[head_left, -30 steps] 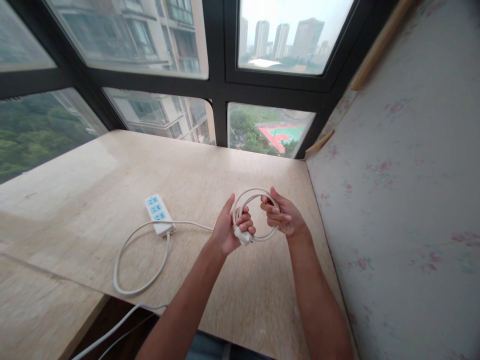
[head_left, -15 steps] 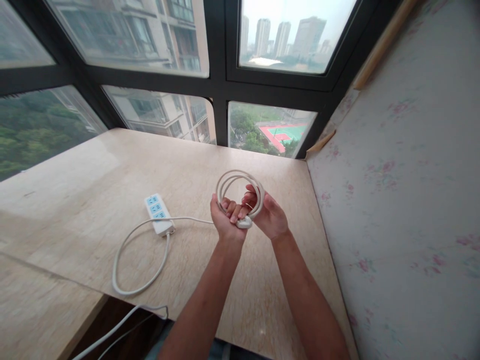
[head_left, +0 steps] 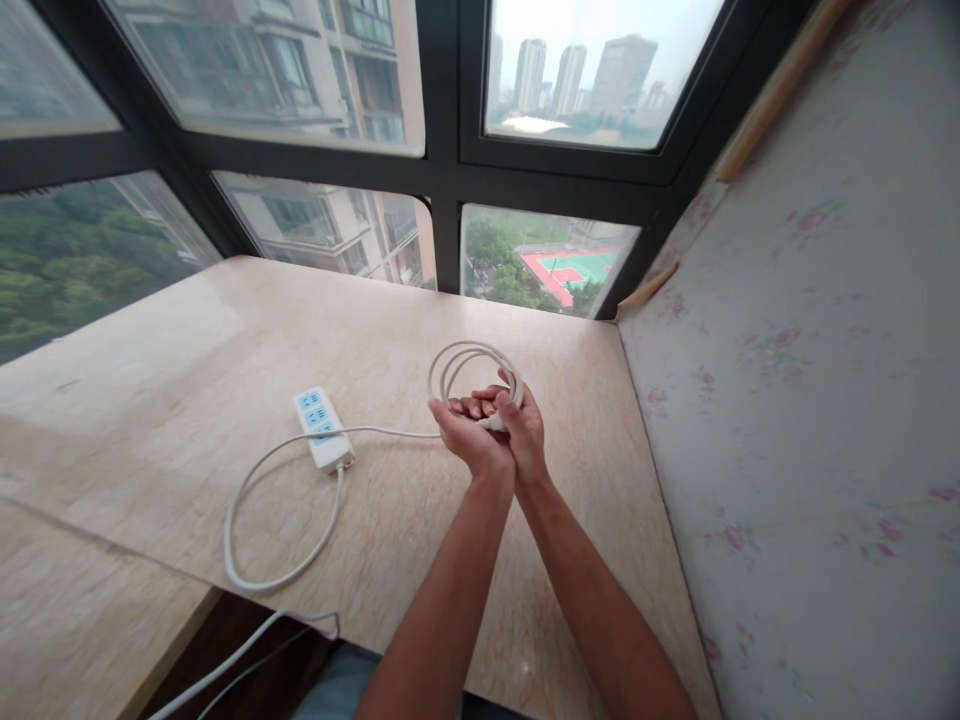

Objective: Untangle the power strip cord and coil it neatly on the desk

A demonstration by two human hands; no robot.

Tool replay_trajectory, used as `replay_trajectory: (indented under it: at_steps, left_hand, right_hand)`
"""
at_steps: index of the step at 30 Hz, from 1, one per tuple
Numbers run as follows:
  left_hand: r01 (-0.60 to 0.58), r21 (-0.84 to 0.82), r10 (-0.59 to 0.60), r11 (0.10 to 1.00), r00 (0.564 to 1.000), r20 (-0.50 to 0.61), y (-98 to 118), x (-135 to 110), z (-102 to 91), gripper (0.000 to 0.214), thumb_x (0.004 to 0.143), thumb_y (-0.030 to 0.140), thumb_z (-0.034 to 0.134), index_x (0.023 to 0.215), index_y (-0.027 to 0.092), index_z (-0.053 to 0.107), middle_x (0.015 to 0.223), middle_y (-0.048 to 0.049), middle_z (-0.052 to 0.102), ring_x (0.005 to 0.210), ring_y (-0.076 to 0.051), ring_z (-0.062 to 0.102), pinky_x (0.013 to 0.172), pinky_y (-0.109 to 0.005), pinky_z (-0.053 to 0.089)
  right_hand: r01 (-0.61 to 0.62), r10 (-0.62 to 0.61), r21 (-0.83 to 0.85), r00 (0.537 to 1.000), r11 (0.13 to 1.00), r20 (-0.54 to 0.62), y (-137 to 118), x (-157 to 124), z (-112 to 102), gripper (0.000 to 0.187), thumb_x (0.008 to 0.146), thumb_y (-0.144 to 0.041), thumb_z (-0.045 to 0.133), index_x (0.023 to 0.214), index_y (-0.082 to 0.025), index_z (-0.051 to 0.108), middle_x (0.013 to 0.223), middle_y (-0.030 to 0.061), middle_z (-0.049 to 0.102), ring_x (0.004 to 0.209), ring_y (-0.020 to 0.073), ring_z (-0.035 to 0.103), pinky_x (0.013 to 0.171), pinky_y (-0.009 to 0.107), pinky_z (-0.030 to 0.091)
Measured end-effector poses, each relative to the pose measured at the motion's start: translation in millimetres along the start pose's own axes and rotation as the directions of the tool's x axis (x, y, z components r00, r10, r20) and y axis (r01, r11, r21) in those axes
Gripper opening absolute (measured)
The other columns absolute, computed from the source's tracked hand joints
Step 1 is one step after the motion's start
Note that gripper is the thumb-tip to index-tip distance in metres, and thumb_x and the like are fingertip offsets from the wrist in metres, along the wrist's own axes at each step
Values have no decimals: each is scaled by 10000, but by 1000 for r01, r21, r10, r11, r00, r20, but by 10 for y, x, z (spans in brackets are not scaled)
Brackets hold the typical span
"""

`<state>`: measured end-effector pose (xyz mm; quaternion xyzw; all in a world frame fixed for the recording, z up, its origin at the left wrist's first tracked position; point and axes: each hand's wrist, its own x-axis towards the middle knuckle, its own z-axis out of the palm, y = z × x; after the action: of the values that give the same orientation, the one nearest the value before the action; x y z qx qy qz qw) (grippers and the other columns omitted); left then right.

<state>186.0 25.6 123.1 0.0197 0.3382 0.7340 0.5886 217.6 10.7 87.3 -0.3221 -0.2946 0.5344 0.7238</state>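
My left hand (head_left: 470,437) and my right hand (head_left: 523,433) are pressed close together above the table, both wrapped round a small coil of white cable (head_left: 465,362). The white plug (head_left: 493,423) peeks out between the two hands. From the coil the cable runs left across the beige tabletop (head_left: 225,340), makes a wide loop (head_left: 251,530) near the front edge, and ends at a white power strip (head_left: 321,428) with blue sockets.
Dark-framed windows (head_left: 442,180) close off the far side of the table. A flower-patterned wall (head_left: 795,400) stands right along the table's right edge. Another white cable (head_left: 232,655) hangs below the front edge. A second table surface (head_left: 67,620) lies at lower left.
My hands have come together; the right hand moved left against the left one. The coil was lifted and shifted left, and now stands up above my fingers.
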Motion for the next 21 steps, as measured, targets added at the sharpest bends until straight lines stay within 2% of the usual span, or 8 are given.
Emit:
replay_trajectory:
  at_steps: [3,6,8,11,13,16,19,21]
  left_hand:
    - [-72,72,70,995,997,24,-143,-72,-126,387,946,499,340,682,217,344,613,44,432,620,-107,547,702,-239,465]
    - [-91,203,71,975,992,107,-200,-150,-299,343,940,455,405,724,197,474,730,-2,580,751,-128,614,777,-255,465]
    - [-44,289,-6,956,985,172,-134,-176,-393,309,930,389,435,735,178,548,761,-25,632,771,-139,634,782,-260,464]
    - [147,329,-234,933,941,244,122,-126,-469,209,859,295,491,782,155,624,754,-43,666,769,-171,656,754,-284,480]
    - [330,320,-427,888,851,307,350,-22,-489,222,793,302,530,864,131,652,752,-71,682,767,-209,669,759,-331,498]
    - [538,389,-664,748,623,413,653,185,-514,420,752,430,555,977,91,657,821,-130,702,795,-257,680,794,-392,508]
    - [602,514,-789,611,415,453,798,323,-539,527,749,556,558,964,85,660,759,-133,694,782,-282,690,796,-417,512]
    - [574,598,-827,560,344,444,788,326,-546,482,759,542,589,918,92,661,686,-109,675,740,-272,694,772,-403,519]
  right_hand:
    - [12,-8,39,994,999,-108,-3,31,-7,358,806,-470,658,1057,-233,565,709,-12,577,797,192,643,732,351,539]
    - [24,-16,50,991,998,-136,-101,77,-63,287,809,-449,653,979,-234,569,607,-64,491,589,132,586,637,303,528]
    - [-12,16,34,993,999,-116,-201,111,-123,273,791,-424,670,954,-228,572,580,-83,466,492,95,521,577,268,508]
    - [-168,168,4,985,986,-36,-358,155,-230,282,752,-390,704,926,-207,581,565,-81,488,445,80,479,472,224,451]
    - [-269,271,-42,962,962,35,-450,170,-299,266,734,-365,724,872,-198,569,558,-74,505,431,77,466,435,210,426]
    - [-354,372,-141,919,925,130,-550,163,-377,260,740,-358,730,806,-199,535,556,-68,519,404,71,446,410,206,423]
    - [-398,447,-259,878,880,170,-590,143,-421,250,760,-369,712,837,-195,550,559,-68,527,394,70,444,395,202,432]
    - [-407,485,-351,859,843,167,-587,136,-441,259,759,-379,711,863,-187,571,559,-67,532,386,68,438,374,192,428]
